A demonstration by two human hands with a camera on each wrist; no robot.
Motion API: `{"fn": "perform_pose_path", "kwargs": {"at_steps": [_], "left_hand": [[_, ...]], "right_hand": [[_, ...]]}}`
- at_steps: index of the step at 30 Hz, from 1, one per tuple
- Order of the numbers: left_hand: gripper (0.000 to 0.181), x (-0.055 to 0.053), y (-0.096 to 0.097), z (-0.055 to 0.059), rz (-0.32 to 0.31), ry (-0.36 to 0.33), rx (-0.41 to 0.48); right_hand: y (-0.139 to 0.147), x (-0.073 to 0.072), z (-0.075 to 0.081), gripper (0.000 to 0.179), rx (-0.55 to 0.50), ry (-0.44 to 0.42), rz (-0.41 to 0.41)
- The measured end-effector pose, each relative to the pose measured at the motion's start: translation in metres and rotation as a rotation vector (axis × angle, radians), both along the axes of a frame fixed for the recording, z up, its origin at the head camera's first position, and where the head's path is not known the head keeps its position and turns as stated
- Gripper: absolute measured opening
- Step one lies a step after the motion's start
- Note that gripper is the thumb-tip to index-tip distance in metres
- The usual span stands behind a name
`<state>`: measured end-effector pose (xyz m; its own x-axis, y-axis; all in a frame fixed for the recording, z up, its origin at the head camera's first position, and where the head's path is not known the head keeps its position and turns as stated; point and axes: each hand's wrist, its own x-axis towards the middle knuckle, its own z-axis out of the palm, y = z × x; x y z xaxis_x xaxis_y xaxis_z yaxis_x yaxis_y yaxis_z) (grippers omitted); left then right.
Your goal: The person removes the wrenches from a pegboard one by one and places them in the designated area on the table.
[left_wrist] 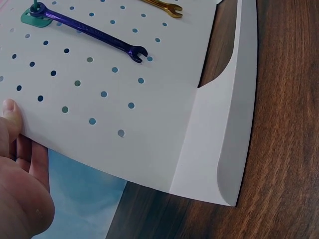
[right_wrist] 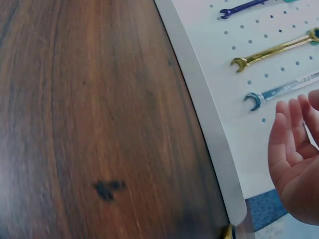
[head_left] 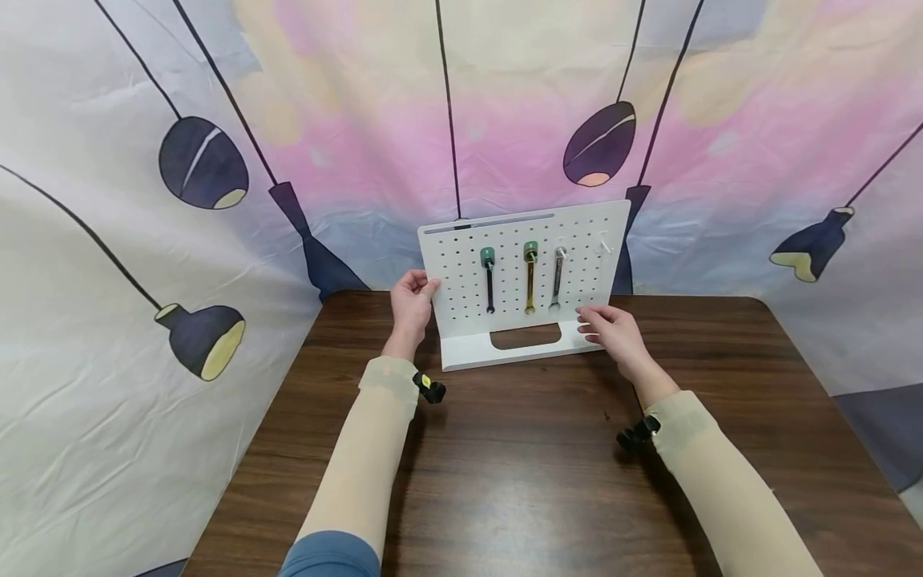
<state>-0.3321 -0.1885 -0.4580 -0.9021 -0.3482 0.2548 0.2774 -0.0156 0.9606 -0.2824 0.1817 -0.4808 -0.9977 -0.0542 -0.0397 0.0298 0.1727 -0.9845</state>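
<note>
A white pegboard stand (head_left: 461, 300) stands upright on the table. My left hand (head_left: 413, 303) grips its left edge, thumb on the front face (left_wrist: 12, 117) and fingers behind. Three wrenches hang on it: a dark blue-purple one (head_left: 490, 290) and a gold one (head_left: 530, 288) on green hooks, and a silver one (head_left: 558, 280) on a pale hook. Farther right, a white hook (head_left: 604, 244) carries nothing. My right hand (head_left: 613, 332) hovers before the board's lower right part, fingers loosely bent and holding nothing, close to the silver wrench's lower end (right_wrist: 254, 101).
The board's base has a long cut-out slot (head_left: 526, 336) and rests near the back of the brown wooden table (head_left: 505, 481). A small gold-coloured piece (right_wrist: 229, 232) shows by the base's right corner, mostly out of frame. Behind hangs a patterned cloth (head_left: 346, 96).
</note>
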Motion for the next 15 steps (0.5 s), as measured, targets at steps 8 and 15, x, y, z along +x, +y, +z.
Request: {"fn": "perform_pose_path", "kwargs": {"at_steps": [8, 15], "left_hand": [[0.012, 0.001, -0.001, 0.001, -0.005, -0.02, -0.005], [0.008, 0.0, 0.0, 0.001, 0.003, -0.022, -0.023]], "right_hand": [[-0.018, -0.009, -0.005, 0.049, -0.178, -0.007, -0.103], [-0.026, -0.015, -0.009, 0.046, -0.203, 0.004, -0.143]]}}
